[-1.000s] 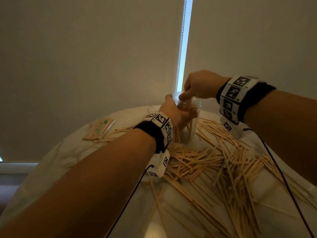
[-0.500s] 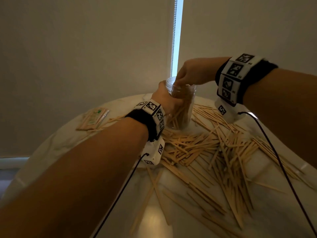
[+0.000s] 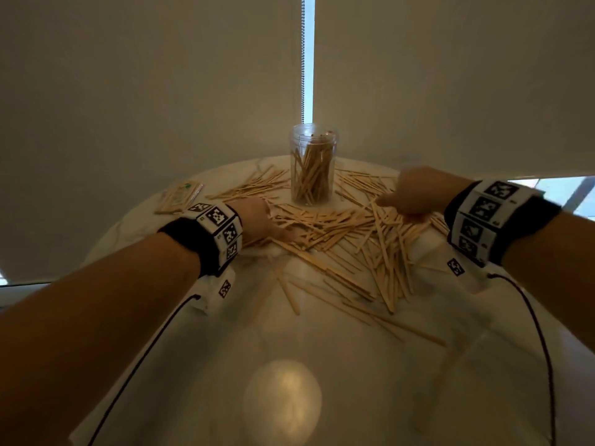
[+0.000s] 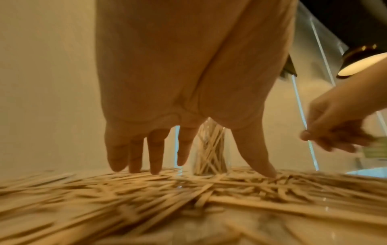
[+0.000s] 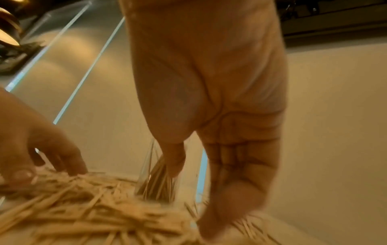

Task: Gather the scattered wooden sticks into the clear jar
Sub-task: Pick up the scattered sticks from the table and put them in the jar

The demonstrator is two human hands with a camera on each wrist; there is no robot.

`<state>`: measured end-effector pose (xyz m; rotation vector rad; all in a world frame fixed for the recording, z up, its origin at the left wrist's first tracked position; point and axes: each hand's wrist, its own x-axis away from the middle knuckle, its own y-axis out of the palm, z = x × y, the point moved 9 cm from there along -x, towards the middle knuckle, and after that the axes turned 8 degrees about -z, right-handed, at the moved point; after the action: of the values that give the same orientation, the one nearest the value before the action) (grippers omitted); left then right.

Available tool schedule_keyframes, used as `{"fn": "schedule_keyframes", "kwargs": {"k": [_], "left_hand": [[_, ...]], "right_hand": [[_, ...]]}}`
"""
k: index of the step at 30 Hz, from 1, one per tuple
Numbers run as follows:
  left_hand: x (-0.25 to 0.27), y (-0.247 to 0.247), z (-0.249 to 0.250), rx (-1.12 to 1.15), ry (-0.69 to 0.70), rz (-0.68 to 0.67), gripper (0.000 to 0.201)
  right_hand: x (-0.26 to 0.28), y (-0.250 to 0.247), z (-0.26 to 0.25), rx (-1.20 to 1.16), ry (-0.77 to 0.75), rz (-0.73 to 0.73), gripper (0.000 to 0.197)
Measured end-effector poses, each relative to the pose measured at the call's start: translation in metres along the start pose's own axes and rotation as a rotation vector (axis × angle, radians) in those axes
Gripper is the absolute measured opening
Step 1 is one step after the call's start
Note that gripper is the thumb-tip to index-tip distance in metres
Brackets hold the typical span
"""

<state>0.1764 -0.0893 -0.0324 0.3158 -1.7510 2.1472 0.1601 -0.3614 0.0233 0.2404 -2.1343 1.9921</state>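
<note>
The clear jar [image 3: 314, 165] stands upright at the far side of the round table, holding several wooden sticks, with no hand on it. Loose wooden sticks [image 3: 341, 230] lie in a wide heap in front of it and to both sides. My left hand [image 3: 278, 231] is down on the heap's left part; its fingers [image 4: 156, 154] are straight and spread, tips touching sticks, with the jar [image 4: 209, 149] behind them. My right hand [image 3: 407, 201] hovers over the heap's right part. Its fingers [image 5: 234, 190] reach down, blurred, to the sticks [image 5: 100, 215], thumb apart, nothing gripped.
A small packet of sticks [image 3: 178, 197] lies at the table's far left. The white marble table [image 3: 322, 365] is bare near me and curves off at left and right. Roller blinds with a bead chain [image 3: 302, 59] hang behind the jar. Black cables run from both wristbands.
The left hand let go of the jar and the right hand came away from its mouth. Both dropped toward me onto the loose sticks, left and right of the jar.
</note>
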Motion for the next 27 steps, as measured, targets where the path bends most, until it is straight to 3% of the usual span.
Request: {"fn": "schedule_keyframes", "kwargs": {"k": [3,7,13,18,24,27], "left_hand": [[0.009,0.013,-0.025,-0.083,-0.113,-0.017,0.092],[0.02,0.021,-0.025,-0.123,-0.128,0.051,0.079],[0.026,0.029,-0.001,-0.103,-0.038,0.097,0.058],[0.029,0.032,-0.005,-0.033,-0.085,0.066,0.082],[0.027,0.031,0.009,-0.042,-0.08,0.104,0.068],[0.041,0.026,0.004,-0.082,-0.21,0.107,0.103]], "right_hand": [[0.03,0.038,0.006,0.077,0.113,-0.153,0.074],[0.048,0.061,-0.02,0.109,0.08,-0.221,0.072],[0.047,0.072,-0.069,-0.053,-0.079,-0.244,0.041],[0.059,0.071,-0.076,0.045,-0.074,-0.192,0.038],[0.062,0.075,-0.083,0.117,-0.117,-0.253,0.022],[0.063,0.074,-0.081,0.096,-0.103,-0.225,0.027]]}}
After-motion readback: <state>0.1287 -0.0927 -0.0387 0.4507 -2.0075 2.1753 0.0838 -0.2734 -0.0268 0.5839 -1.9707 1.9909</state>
